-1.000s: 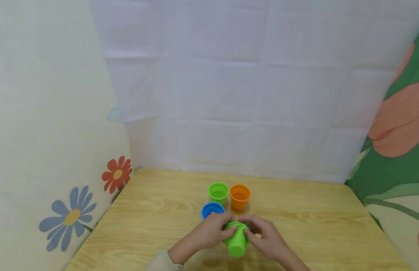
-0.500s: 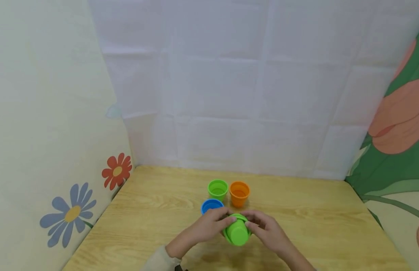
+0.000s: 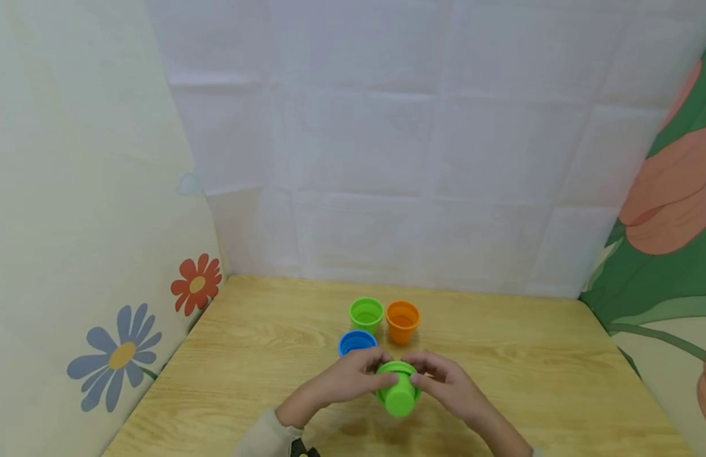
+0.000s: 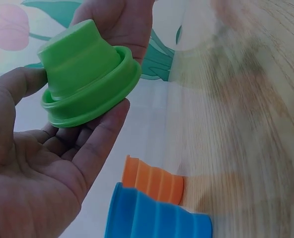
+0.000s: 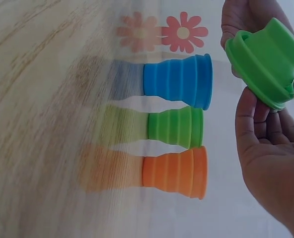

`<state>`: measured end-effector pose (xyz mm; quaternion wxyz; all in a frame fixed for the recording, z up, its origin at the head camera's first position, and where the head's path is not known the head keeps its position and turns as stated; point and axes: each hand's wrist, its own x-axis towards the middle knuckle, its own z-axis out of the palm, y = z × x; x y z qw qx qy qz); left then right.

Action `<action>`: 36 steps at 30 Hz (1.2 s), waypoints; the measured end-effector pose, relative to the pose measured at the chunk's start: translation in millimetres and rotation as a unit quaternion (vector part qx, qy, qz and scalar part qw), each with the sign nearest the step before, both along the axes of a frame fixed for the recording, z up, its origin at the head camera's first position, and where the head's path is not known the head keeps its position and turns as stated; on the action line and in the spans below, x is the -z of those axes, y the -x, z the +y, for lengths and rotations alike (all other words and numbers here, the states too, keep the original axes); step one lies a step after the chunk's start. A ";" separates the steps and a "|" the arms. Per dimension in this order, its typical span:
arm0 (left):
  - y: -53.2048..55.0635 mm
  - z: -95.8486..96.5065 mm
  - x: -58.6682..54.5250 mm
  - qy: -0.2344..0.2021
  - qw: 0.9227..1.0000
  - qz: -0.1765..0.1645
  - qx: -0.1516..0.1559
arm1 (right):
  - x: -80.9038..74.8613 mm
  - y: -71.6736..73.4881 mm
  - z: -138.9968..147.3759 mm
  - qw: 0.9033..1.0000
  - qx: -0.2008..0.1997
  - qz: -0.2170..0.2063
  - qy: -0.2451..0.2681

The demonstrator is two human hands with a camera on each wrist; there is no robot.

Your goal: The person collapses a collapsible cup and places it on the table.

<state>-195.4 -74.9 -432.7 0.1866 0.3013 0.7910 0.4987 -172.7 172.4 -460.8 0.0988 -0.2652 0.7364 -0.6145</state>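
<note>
Above the table, between both hands, is a green collapsible cup (image 3: 400, 397), partly folded at its wide rim, its narrow base toward the viewer. The left hand (image 3: 355, 377) grips its left side, thumb on the wall and fingers behind the rim. From the other side the right hand (image 3: 452, 387) pinches the rim, thumb in front. In the left wrist view the folded cup (image 4: 82, 74) shows a turned-back collar round its narrow part. Just behind the left hand stands a blue cup (image 3: 355, 341), its lower part hidden in the head view.
A second green cup (image 3: 367, 313) and an orange cup (image 3: 402, 320) stand upright side by side behind the hands. They rest on a wood-grain table (image 3: 261, 355). A white sheet (image 3: 353, 158) hangs at the table's back edge, with flower-printed cloth on both sides.
The held green cup first tilted, so its base faced the viewer more and looked shorter, then tipped partly back. Both hands have stayed on it; the standing cups have not moved on the table.
</note>
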 end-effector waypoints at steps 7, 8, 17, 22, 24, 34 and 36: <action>-2.7 2.0 1.2 -0.011 1.000 -0.003 -0.010 | -0.4 -0.4 1.9 1.000 -0.017 -0.003 -0.007; -3.7 2.2 1.9 -0.012 1.000 -0.005 -0.012 | -0.5 -0.6 2.5 1.000 -0.021 -0.009 -0.010; -2.9 2.4 4.3 -0.007 1.000 -0.011 0.008 | -4.7 -4.0 3.5 0.998 -0.033 -0.042 -0.013; 0.6 3.4 2.9 -0.002 1.000 0.004 0.007 | -9.2 -2.5 2.7 0.998 -0.036 -0.045 -0.018; 1.5 4.0 2.1 -0.001 1.000 0.003 0.004 | -10.2 -1.1 2.5 0.998 -0.034 -0.045 -0.022; 4.7 8.2 0.8 -0.014 0.999 -0.026 -0.022 | -11.3 4.3 0.2 0.998 0.004 -0.034 -0.045; 4.9 8.9 1.4 -0.017 0.999 -0.030 -0.027 | -11.6 4.7 0.3 0.998 0.014 -0.037 -0.051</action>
